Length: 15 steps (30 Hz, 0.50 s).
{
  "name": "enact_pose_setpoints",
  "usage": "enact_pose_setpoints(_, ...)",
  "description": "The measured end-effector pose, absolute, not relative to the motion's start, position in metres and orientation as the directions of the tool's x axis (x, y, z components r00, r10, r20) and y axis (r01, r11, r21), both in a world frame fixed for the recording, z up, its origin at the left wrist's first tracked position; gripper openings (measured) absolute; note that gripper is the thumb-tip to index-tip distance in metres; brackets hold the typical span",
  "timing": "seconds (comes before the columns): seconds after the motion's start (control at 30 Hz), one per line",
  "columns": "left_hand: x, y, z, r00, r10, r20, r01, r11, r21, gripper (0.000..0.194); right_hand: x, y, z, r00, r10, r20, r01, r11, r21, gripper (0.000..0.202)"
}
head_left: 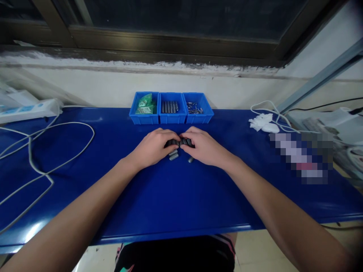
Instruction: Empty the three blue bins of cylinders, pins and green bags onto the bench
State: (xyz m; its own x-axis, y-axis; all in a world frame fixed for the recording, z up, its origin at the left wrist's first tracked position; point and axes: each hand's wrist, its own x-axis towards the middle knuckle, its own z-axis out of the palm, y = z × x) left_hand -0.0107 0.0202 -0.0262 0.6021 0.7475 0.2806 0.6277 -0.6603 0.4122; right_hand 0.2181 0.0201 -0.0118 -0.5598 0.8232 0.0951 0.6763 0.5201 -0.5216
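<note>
A pale floor (261,249) shows below the near edge of the glossy blue bench (181,204). Two short metal cylinders (173,155) lie just beside the left thumb, and another cylinder (191,159) beside the right one. Mid-bench, the left hand (156,147) and right hand (203,146) nearly meet, each grip partly curled, grasping the row of dark cylinders (185,141) between thumb and fingers. Farther back, three blue bins (172,119) hold a green packet (145,101), grey rods (169,107) and small metal pins (194,109), before a whitish wall (170,83) and dark window (195,19).
</note>
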Motion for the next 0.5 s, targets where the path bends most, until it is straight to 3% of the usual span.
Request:
enact_pose_setpoints(0.17,-0.013,0.021,-0.026,0.62,0.735,0.274,0.62,-0.673,0.403,0.022,0.228,0.025,-0.01,-0.599,0.797,0.077,0.615,0.519,-0.593,0.045)
enact_pose_setpoints(0.5,-0.018,0.019,-0.023,0.603,0.76,0.241,0.652,-0.644,0.4,0.03,0.232,0.027,-0.008,-0.615,0.786,0.065,0.603,0.522,-0.603,0.045)
